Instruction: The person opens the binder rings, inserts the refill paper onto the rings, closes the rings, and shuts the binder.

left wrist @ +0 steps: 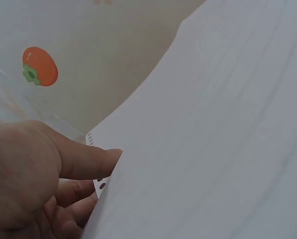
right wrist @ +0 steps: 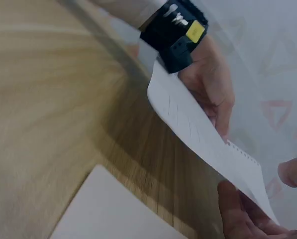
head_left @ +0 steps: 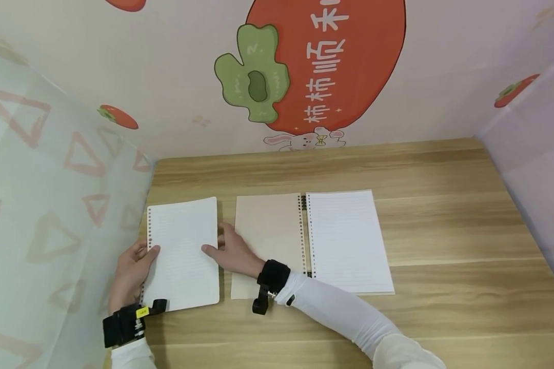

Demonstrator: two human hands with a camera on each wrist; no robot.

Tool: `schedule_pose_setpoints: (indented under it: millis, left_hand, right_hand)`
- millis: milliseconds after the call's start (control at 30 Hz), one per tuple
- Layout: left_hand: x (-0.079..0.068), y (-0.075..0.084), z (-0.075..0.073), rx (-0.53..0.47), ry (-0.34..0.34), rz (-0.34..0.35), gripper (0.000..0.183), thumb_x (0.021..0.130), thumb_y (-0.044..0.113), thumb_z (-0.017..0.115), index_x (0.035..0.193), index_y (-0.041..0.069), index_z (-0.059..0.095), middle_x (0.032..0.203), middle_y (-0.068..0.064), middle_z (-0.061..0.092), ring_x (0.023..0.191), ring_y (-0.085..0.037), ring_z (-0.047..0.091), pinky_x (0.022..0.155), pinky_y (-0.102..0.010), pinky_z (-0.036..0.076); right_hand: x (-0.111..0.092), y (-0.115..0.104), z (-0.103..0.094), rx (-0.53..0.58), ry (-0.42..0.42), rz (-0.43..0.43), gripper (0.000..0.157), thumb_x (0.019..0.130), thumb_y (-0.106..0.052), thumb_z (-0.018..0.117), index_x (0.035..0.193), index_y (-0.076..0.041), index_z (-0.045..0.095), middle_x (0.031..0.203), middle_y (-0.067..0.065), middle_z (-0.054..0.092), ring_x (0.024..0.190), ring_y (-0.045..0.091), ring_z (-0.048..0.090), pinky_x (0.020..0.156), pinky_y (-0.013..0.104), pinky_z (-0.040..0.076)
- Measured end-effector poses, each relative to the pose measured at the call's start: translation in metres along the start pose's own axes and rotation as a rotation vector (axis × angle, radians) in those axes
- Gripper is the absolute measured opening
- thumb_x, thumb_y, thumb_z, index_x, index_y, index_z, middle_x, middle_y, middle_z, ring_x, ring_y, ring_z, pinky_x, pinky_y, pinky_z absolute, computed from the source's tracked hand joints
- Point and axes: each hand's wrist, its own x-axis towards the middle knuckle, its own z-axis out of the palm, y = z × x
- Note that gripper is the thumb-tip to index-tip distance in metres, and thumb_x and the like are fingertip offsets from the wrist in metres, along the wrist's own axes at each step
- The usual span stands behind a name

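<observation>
Hole-punched, lined loose-leaf paper (head_left: pixel 184 256) is held above the table at the left, tilted, its holes along the left edge. My left hand (head_left: pixel 133 269) pinches that punched edge, thumb on top and fingers beneath, as the left wrist view also shows. At the opposite edge is my right hand (head_left: pixel 235 252), its curled fingers under the paper and its thumb over the top face. In the right wrist view the right thumb (right wrist: pixel 293 172) looks slightly apart from the paper. How many sheets there are I cannot tell.
An open loose-leaf notebook lies right of the paper: a beige punched cover (head_left: pixel 268 218) and lined pages (head_left: pixel 348 241), with black binding pieces (head_left: pixel 303 202) between them. Under everything is a wooden table (head_left: pixel 457 230). Printed cloth walls (head_left: pixel 175 77) stand behind and at both sides.
</observation>
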Motion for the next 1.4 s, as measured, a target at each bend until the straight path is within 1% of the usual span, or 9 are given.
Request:
schedule_pose_setpoints:
  millis: [133,233,367,567,633,800,900,1133,1400]
  left_hand:
    - [-0.003,-0.001,0.004,-0.041,-0.011,0.014,0.077,0.1,0.053,0.055,0.158,0.006,0.039,0.15,-0.024,0.054,0.087,-0.006,0.068,0.07,-0.028,0.057]
    - [-0.007,-0.003,0.009,-0.06,-0.009,0.019,0.075,0.1,0.051,0.056,0.157,0.005,0.04,0.148,-0.025,0.055,0.086,-0.007,0.068,0.069,-0.029,0.057]
    - [-0.01,-0.001,0.015,-0.083,-0.016,0.029,0.074,0.1,0.051,0.057,0.156,0.006,0.041,0.145,-0.024,0.057,0.087,-0.008,0.068,0.07,-0.029,0.057]
    - [-0.012,0.005,0.022,-0.072,-0.04,0.037,0.077,0.098,0.056,0.056,0.157,0.009,0.042,0.145,-0.023,0.058,0.089,-0.01,0.068,0.071,-0.03,0.057]
    - [-0.013,0.006,0.022,-0.059,-0.05,0.046,0.079,0.098,0.058,0.055,0.158,0.008,0.041,0.145,-0.024,0.058,0.089,-0.009,0.068,0.072,-0.03,0.056]
    - [-0.016,0.008,0.022,-0.032,-0.086,0.097,0.082,0.099,0.058,0.053,0.159,0.003,0.037,0.144,-0.025,0.057,0.09,-0.001,0.065,0.074,-0.024,0.055]
    - [-0.021,0.012,0.022,-0.018,-0.105,0.135,0.081,0.1,0.057,0.053,0.158,0.002,0.038,0.139,-0.02,0.061,0.09,0.0,0.063,0.074,-0.023,0.056]
    - [-0.034,0.029,0.036,-0.026,-0.129,0.198,0.071,0.101,0.053,0.055,0.15,0.002,0.047,0.122,-0.008,0.067,0.088,-0.008,0.065,0.074,-0.028,0.058]
    - [-0.04,0.043,0.059,-0.14,-0.164,0.267,0.061,0.102,0.044,0.057,0.144,0.0,0.052,0.117,-0.013,0.066,0.084,-0.017,0.07,0.071,-0.035,0.061]
  right_hand:
    - [-0.002,0.0,0.002,0.067,0.017,0.092,0.073,0.1,-0.041,0.063,0.156,-0.004,0.034,0.118,0.009,0.073,0.095,0.012,0.07,0.081,0.029,0.054]
    - [-0.002,0.001,0.001,0.09,0.031,0.087,0.061,0.101,-0.037,0.062,0.15,-0.005,0.042,0.109,0.007,0.075,0.087,0.011,0.069,0.073,0.027,0.052]
    - [-0.003,0.003,-0.003,0.052,0.039,0.043,0.047,0.103,-0.03,0.06,0.142,-0.007,0.05,0.089,0.003,0.073,0.069,0.009,0.061,0.061,0.025,0.046]
    - [-0.001,0.003,-0.012,-0.044,0.092,0.001,0.039,0.102,-0.024,0.061,0.137,-0.006,0.061,0.097,0.003,0.077,0.081,0.005,0.067,0.073,0.024,0.05]
    - [-0.001,0.003,-0.016,-0.062,0.102,-0.004,0.038,0.101,-0.022,0.062,0.136,-0.006,0.062,0.096,0.005,0.077,0.081,0.006,0.068,0.072,0.023,0.051]
    - [-0.004,0.0,-0.029,-0.021,0.114,-0.014,0.04,0.101,-0.018,0.063,0.138,-0.004,0.062,0.102,0.01,0.078,0.081,0.011,0.073,0.07,0.024,0.055]
    - [-0.008,-0.002,-0.037,0.005,0.137,-0.018,0.036,0.099,-0.018,0.065,0.132,-0.003,0.066,0.101,0.012,0.079,0.08,0.016,0.075,0.069,0.026,0.057]
    - [-0.018,0.0,-0.066,-0.017,0.186,-0.027,0.032,0.099,-0.022,0.066,0.125,-0.003,0.072,0.097,0.012,0.079,0.076,0.015,0.075,0.067,0.028,0.058]
    - [-0.033,0.006,-0.098,-0.023,0.196,-0.018,0.033,0.1,-0.024,0.065,0.125,-0.003,0.072,0.095,0.011,0.079,0.074,0.017,0.074,0.066,0.032,0.06]
